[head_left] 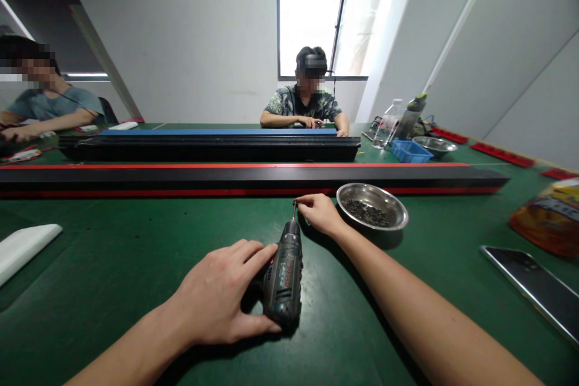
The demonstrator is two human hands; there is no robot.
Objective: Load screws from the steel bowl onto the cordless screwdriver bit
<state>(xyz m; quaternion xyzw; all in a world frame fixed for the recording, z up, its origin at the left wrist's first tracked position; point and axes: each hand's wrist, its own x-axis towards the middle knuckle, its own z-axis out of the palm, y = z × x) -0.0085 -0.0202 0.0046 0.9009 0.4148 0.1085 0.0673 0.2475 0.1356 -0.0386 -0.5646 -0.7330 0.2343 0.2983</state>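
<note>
My left hand (226, 289) grips a dark cordless drill (286, 277) from its left side, thumb and fingers on the body. The drill lies on the green table with its bit (294, 211) pointing away from me. At the bit's tip, the thumb and forefinger of my right hand (320, 212) are pinched together on a tiny dark piece that looks like a screw (295, 201). Just right of this hand stands a steel bowl (398, 217) holding many small dark screws (365, 213).
A long black bar with red edges (253, 177) crosses the table ahead, with another dark bar (217, 149) behind it. A phone (534, 289) and an orange bag (549, 217) lie right, a white object (27, 247) left. Two people (302, 102) sit beyond, near a bottle (388, 123) and blue basket (411, 151).
</note>
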